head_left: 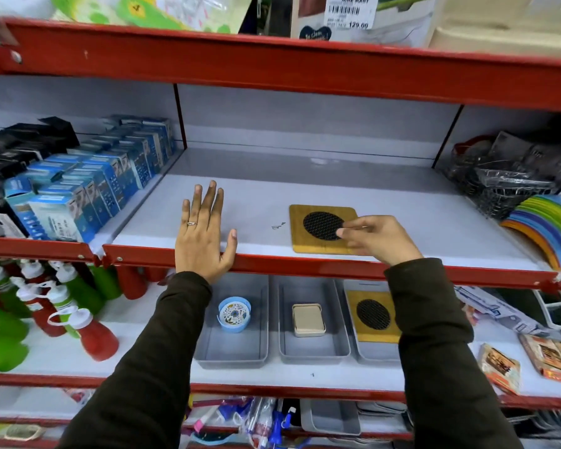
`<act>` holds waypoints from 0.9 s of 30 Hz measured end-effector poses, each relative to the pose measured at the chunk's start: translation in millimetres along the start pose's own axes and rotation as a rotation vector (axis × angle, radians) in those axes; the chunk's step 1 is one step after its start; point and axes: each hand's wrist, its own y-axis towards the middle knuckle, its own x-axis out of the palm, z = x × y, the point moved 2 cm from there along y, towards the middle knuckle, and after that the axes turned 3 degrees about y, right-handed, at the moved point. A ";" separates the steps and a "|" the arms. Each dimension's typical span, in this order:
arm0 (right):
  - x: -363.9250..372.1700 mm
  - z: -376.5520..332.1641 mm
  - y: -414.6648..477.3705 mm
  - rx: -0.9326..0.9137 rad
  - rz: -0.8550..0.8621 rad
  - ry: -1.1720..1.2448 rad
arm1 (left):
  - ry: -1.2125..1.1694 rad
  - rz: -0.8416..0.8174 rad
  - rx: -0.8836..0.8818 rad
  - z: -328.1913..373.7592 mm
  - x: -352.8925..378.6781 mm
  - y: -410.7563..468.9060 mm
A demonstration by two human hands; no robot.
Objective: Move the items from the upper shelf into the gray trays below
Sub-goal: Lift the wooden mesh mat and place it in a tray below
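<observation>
Dark sleeves (149, 358) rise from the bottom of the frame toward the red shelving. Our left hand (203, 234) lies flat with fingers spread on the white upper shelf (386, 196), its heel over the red front edge, holding nothing. Our right hand (378, 236), right of centre, touches the near right corner of a wooden trivet (308, 225) with a black mesh disc; fingertips are gathered at it, though we cannot tell whether they grip. Below, three gray trays (274, 319) sit side by side: the left holds a blue round case (234, 314), the middle a beige coaster set (308, 320), the right a second trivet (371, 315).
</observation>
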 end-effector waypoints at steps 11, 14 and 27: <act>-26.8 33.2 45.7 0.239 0.215 -0.359 | -0.401 -0.321 -0.122 115.8 -41.5 42.6; -24.9 37.2 54.5 0.267 0.215 -0.384 | -0.474 -0.582 -0.336 134.5 -38.3 50.4; -62.6 55.3 46.7 0.300 0.067 0.146 | -1.170 -0.696 -0.880 143.4 -37.2 45.0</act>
